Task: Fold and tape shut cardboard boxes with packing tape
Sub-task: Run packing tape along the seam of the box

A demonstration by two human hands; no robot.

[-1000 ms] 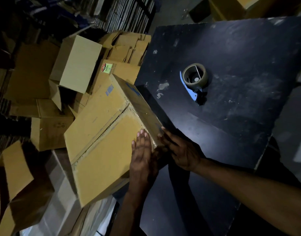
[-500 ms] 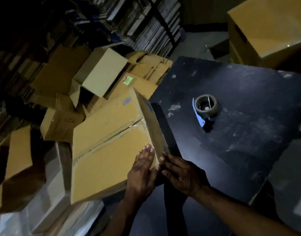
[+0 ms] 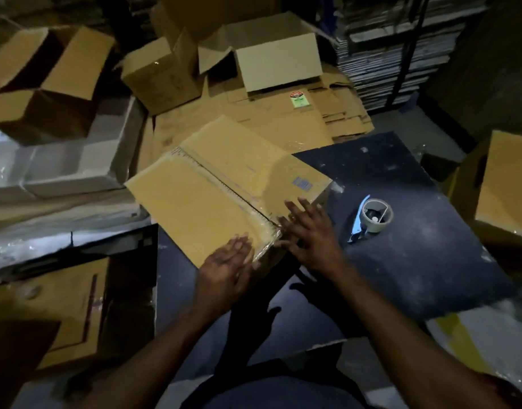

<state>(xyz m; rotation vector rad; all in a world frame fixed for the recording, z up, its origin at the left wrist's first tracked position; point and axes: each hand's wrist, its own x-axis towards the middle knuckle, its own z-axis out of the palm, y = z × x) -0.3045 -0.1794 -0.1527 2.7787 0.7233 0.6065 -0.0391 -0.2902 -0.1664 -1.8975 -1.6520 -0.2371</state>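
Box (image 3: 224, 184) sits on the table's (image 3: 416, 270) far-left corner, hanging past the left edge; seam taped. Left hand (image 3: 227, 267) flat, fingers straight, pressing the near flap; right hand (image 3: 310, 231) spread over the seam end at the box's near edge. Risk: hard pressing on the overhanging part could tip the box off the table; the tape end may lift if not rubbed down. Tape roll (image 3: 375, 215) lies right of the box, nothing between. Open boxes (image 3: 268, 54) and flat cardboard (image 3: 298, 119) crowd the floor beyond.
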